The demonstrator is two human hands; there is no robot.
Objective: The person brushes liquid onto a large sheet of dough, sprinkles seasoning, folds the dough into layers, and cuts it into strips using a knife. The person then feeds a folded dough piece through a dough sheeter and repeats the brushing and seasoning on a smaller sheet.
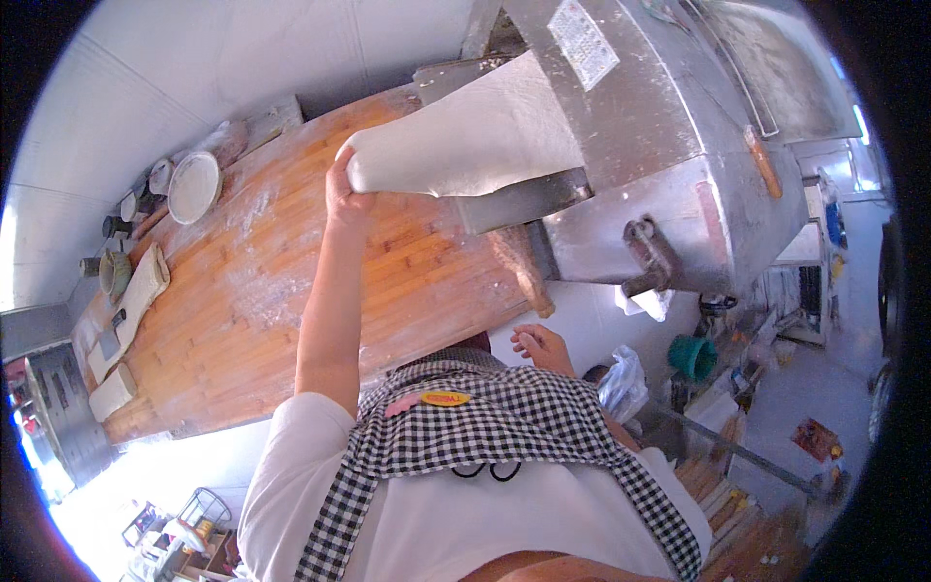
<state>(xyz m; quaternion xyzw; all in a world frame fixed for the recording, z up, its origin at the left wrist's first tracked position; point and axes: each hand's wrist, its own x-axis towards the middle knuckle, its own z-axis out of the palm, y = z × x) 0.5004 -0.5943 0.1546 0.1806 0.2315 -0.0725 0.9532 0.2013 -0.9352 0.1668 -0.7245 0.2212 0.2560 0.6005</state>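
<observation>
My left hand (349,185) grips the near end of a wide, pale sheet of dough (465,138). The sheet stretches from that hand to the front of a metal dough-sheeting machine (618,138), above the machine's metal chute (527,204). Below the dough lies a floured wooden worktable (291,269). Beside the table's front edge, close to my apron (487,422), my right hand (542,348) hangs with its fingers loosely bent and nothing visible in it. A brown crank-like handle (651,251) sticks out of the machine's side, apart from that hand.
A strip of folded dough (142,291), a scraper (109,343) and a smaller dough piece (114,393) lie at the table's left end. A round white plate (195,188) and bowls stand along the wall. Right of me are a plastic bag (624,385) and a green container (691,356).
</observation>
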